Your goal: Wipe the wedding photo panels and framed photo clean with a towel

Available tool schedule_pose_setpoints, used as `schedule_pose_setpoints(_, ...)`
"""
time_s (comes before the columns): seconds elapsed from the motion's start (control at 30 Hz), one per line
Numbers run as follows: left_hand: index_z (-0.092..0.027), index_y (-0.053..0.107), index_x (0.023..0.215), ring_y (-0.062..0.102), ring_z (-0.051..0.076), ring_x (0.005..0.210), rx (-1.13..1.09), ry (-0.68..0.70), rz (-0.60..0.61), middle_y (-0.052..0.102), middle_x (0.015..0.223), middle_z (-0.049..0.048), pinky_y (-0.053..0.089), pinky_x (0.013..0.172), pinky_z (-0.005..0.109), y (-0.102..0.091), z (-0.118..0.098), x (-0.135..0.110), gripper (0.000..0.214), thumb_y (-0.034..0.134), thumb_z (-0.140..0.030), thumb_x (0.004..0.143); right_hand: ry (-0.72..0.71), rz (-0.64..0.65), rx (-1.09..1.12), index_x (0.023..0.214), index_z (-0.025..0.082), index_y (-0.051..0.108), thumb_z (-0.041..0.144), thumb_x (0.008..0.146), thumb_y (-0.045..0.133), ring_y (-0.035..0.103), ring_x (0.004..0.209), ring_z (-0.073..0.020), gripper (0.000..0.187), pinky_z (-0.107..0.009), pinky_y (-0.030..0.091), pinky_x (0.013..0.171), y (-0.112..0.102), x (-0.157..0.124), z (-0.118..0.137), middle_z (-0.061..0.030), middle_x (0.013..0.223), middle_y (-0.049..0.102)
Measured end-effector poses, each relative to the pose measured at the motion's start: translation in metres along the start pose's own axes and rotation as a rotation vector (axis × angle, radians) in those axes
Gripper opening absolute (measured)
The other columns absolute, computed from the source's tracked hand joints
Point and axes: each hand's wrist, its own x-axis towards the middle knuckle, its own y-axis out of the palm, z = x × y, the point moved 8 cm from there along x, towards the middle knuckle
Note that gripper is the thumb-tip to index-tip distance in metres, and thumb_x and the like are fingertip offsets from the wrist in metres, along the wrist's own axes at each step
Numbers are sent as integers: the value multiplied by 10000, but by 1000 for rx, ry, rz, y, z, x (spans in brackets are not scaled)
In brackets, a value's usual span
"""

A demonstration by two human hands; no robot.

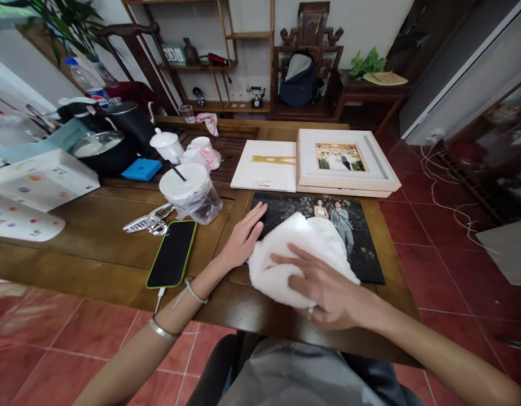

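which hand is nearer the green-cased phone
Left. The left hand is just right of the phone, touching the photo panel; the right hand is farther right, on the white cloth.

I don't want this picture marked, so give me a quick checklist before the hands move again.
1. Left hand on the photo panel: ok, its fingers rest at the upper left corner.
2. Right hand on the white cloth: ok, fingers spread over it.
3. Whole picture visible: not ok, the cloth covers part of it.
4. Lidded cup away from the panel: ok, it stands apart, to the left.
5. Phone off the panel: ok, it lies left of it.
6. Surface free of dust: cannot tell.
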Motion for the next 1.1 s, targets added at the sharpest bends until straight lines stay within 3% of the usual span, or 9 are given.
schedule_pose_setpoints(0.1,-133,481,1369,347,235,1398,94,27,37,463,1448,133,275,1162,455,6,-1,1,486,476,-339,928,266,-205,21,856,185,596,254,810,571,673,875,-221,87,-335,535,761,-40,-23,-32,-88,911,710)
schedule_pose_setpoints(0.17,-131,492,1356,370,247,1385,131,43,35,468,1442,144,297,1149,474,7,-1,2,487,517,-311,904,393,-439,-58,746,199,570,223,788,562,627,600,-178,49,-291,496,577,-75,-35,-53,-21,676,659)
schedule_pose_setpoints(0.27,-143,512,1336,392,247,1372,150,61,15,485,1429,141,315,1140,480,7,-2,2,461,523,-291,899,472,-653,-298,719,198,536,172,736,539,581,580,-189,31,-306,454,564,-107,-28,-72,-27,651,621)
schedule_pose_setpoints(0.33,-143,516,1331,398,251,1369,160,65,12,484,1429,144,319,1138,482,7,-1,2,458,525,-291,898,450,-525,-390,855,172,559,131,718,519,597,686,-216,148,-315,453,601,-101,4,-79,-74,795,651)
schedule_pose_setpoints(0.4,-143,521,1325,418,260,1354,179,57,10,492,1422,148,329,1130,490,6,-1,2,456,530,-297,895,395,-248,-421,1011,148,546,92,719,497,597,775,-231,301,-312,449,626,-76,45,-84,-117,941,648)
schedule_pose_setpoints(0.57,-184,562,1281,488,269,1293,197,48,21,551,1364,124,391,1086,481,6,-1,3,402,526,-295,896,349,-95,-421,1033,152,558,-6,684,440,596,798,-237,401,-306,409,646,-44,90,-85,-126,963,649)
schedule_pose_setpoints(0.67,-174,534,1318,436,268,1339,170,55,27,513,1406,126,339,1123,487,6,-2,2,438,525,-303,900,407,-70,-420,1038,141,553,-31,653,425,588,740,-228,441,-293,369,599,-41,68,-92,-125,917,646)
schedule_pose_setpoints(0.97,-178,506,1345,363,259,1389,151,31,38,472,1441,126,322,1120,528,7,-1,1,449,511,-291,911,692,-118,-490,859,167,527,30,646,447,558,633,-240,266,-294,352,564,-67,-63,-123,-78,703,587)
schedule_pose_setpoints(1.1,-176,525,1330,383,257,1377,148,30,20,486,1428,128,330,1119,522,6,-2,1,444,525,-296,903,762,-163,-518,795,211,476,57,653,443,528,592,-229,212,-295,361,539,-71,-91,-128,-49,660,555)
